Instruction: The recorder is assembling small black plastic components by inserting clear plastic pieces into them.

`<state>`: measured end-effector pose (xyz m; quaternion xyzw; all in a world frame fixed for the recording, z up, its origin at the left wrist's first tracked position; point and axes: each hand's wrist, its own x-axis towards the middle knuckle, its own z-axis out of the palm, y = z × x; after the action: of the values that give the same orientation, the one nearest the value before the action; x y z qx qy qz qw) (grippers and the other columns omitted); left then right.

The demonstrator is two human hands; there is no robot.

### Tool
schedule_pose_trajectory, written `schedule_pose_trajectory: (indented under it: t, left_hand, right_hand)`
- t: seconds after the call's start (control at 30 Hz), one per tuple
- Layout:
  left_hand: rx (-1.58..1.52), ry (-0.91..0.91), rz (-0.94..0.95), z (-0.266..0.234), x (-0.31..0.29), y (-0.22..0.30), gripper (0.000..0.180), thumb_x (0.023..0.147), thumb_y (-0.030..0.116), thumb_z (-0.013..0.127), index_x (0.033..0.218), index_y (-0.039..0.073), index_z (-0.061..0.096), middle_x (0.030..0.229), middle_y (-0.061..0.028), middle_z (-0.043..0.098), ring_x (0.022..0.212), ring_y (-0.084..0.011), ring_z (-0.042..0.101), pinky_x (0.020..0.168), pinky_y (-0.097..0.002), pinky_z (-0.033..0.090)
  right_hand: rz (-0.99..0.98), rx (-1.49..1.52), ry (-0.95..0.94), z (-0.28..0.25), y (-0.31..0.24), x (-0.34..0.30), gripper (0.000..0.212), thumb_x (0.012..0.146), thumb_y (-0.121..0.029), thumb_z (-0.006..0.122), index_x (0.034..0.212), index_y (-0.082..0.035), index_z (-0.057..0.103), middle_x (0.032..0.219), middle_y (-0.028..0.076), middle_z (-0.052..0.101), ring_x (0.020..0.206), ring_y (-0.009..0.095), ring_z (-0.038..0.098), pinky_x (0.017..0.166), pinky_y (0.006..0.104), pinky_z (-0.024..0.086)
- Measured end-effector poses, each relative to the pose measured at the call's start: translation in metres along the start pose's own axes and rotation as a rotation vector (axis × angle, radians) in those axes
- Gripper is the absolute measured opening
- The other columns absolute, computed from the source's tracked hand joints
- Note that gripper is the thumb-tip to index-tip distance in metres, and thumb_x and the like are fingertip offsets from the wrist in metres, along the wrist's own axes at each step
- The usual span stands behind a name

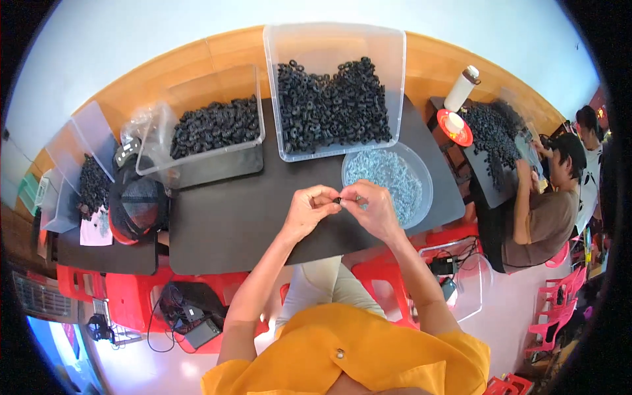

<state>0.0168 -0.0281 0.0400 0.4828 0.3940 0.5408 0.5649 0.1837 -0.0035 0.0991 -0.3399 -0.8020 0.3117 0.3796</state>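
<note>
Just above the table's near side, my two hands meet fingertip to fingertip. A small black part is pinched between the thumb and fingers of my left hand. The closed fingertips of my right hand press against its other side; whether they hold something tiny too cannot be made out. Partly behind my right hand stands a round clear tub of small silvery-blue pieces, perhaps screws. Farther back, a large clear bin holds many black ring-like parts.
A shallower clear bin of black parts stands back left, beside a dark cap. On the right, a co-worker sits at another table with a black heap, a white bottle and a red plate. Red stools stand below.
</note>
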Motion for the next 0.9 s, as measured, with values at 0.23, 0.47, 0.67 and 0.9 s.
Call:
schedule_pose_trajectory:
  t: [0.23, 0.47, 0.67, 0.9]
  left_hand:
    - [-0.04, 0.01, 0.093, -0.011, 0.02, -0.013, 0.014, 0.079, -0.004, 0.061, 0.092, -0.001, 0.057, 0.086, -0.0056, 0.063, 0.077, -0.012, 0.061, 0.071, -0.0241, 0.051]
    - [-0.089, 0.06, 0.046, -0.02, 0.032, -0.04, 0.014, 0.08, -0.004, 0.058, 0.093, 0.0, 0.057, 0.087, -0.0065, 0.062, 0.077, -0.0136, 0.062, 0.073, -0.0262, 0.051]
    - [-0.103, 0.04, 0.036, -0.021, 0.029, -0.035, 0.013, 0.081, -0.002, 0.058, 0.094, 0.0, 0.056, 0.086, -0.0057, 0.062, 0.075, -0.0128, 0.062, 0.07, -0.0256, 0.052]
    - [-0.065, 0.033, -0.014, -0.02, 0.028, -0.033, 0.013, 0.081, -0.003, 0.058, 0.094, 0.0, 0.056, 0.079, -0.003, 0.06, 0.067, -0.0101, 0.061, 0.06, -0.0219, 0.051]
  right_hand:
    - [-0.152, -0.057, -0.009, 0.007, 0.022, 0.018, 0.01, 0.07, 0.0, 0.063, 0.079, -0.003, 0.059, 0.072, 0.01, 0.056, 0.064, 0.024, 0.059, 0.055, 0.0322, 0.047]
    - [-0.247, -0.342, -0.05, -0.014, 0.041, 0.083, 0.008, 0.071, -0.005, 0.063, 0.078, -0.004, 0.06, 0.075, 0.012, 0.055, 0.071, 0.03, 0.058, 0.061, 0.0383, 0.046]
    - [-0.227, -0.657, 0.189, -0.025, 0.096, 0.195, 0.01, 0.072, -0.005, 0.058, 0.081, -0.006, 0.062, 0.081, 0.015, 0.053, 0.078, 0.033, 0.056, 0.068, 0.0414, 0.047]
    - [-0.35, -1.067, 0.132, -0.014, 0.12, 0.254, 0.016, 0.067, -0.002, 0.058, 0.082, -0.005, 0.061, 0.09, 0.011, 0.05, 0.087, 0.026, 0.053, 0.062, 0.0337, 0.052]
